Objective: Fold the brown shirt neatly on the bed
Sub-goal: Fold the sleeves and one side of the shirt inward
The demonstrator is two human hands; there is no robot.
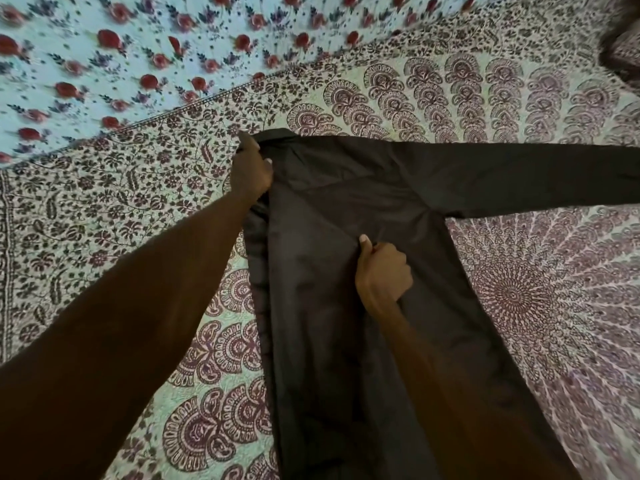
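The brown shirt [346, 202] lies flat on the bed, collar at the far end, its body running toward me. One long sleeve [536, 174] stretches out to the right. The shirt's left side is folded inward, leaving a straight edge on the left. My left hand [251, 168] grips the fabric at the shoulder beside the collar. My right hand [382, 275] is closed on a pinch of cloth at the middle of the shirt's body, thumb pointing up. The shirt's bottom hem is out of the frame.
The bed is covered by a paisley mandala bedspread [519, 289] in maroon and white. A pale blue sheet with red roses [121, 57] lies at the far left. A dark object [621, 46] sits at the far right corner.
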